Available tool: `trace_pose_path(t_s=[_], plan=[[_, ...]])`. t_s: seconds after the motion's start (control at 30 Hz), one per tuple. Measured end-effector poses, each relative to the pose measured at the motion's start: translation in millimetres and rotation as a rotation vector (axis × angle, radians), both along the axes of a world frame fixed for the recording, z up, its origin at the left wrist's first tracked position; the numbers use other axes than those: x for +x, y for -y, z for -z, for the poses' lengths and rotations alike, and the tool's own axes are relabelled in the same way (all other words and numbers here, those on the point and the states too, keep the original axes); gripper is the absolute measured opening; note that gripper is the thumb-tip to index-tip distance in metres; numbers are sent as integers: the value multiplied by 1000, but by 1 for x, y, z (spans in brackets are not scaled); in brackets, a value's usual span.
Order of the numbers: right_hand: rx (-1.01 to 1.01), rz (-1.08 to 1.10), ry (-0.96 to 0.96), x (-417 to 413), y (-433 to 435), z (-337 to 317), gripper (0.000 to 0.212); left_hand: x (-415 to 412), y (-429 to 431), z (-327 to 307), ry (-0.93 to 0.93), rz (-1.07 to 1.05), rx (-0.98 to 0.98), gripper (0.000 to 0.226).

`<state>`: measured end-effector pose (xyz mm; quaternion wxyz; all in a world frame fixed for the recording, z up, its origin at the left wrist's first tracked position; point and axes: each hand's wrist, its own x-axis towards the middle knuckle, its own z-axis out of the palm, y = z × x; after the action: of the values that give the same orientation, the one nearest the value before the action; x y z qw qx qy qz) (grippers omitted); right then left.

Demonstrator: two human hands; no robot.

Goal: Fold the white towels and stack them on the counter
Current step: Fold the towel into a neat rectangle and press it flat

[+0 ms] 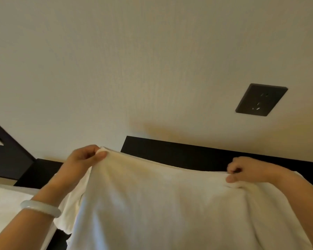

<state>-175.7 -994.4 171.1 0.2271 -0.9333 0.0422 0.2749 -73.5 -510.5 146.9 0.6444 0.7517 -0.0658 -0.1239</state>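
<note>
A large white towel (163, 204) hangs spread out in front of me and fills the lower middle of the head view. My left hand (83, 159) pinches its upper left corner between thumb and fingers. My right hand (242, 171) pinches the upper right edge, with fingers curled. The top edge sags a little between the two hands. A pale bangle (41, 208) sits on my left wrist. The towel's lower part runs out of the frame.
A dark counter (179, 154) runs along the cream wall (134, 69) behind the towel. A black wall socket (261, 100) sits at upper right. More white cloth (5, 204) lies at lower left. A dark frame (7, 156) stands at far left.
</note>
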Motion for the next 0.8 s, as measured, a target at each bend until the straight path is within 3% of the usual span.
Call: trace_pose_path(t_s=[0.07, 0.13, 0.37, 0.47, 0.6, 0.8], plan=[[156, 166, 157, -9, 14, -15, 35, -2, -2, -4, 48, -74, -11, 28], [221, 219, 188, -17, 20, -14, 36, -7, -1, 7, 57, -76, 114, 27], [203, 334, 364, -11, 31, 20, 36, 15, 28, 29, 81, -154, 316, 38], [194, 417, 391, 2, 36, 33, 19, 35, 45, 34, 68, -211, 399, 34], [116, 528, 385, 22, 36, 53, 13, 58, 67, 46, 57, -233, 489, 26], [-51, 636, 429, 31, 37, 88, 18, 71, 81, 62, 8, -303, 476, 11]])
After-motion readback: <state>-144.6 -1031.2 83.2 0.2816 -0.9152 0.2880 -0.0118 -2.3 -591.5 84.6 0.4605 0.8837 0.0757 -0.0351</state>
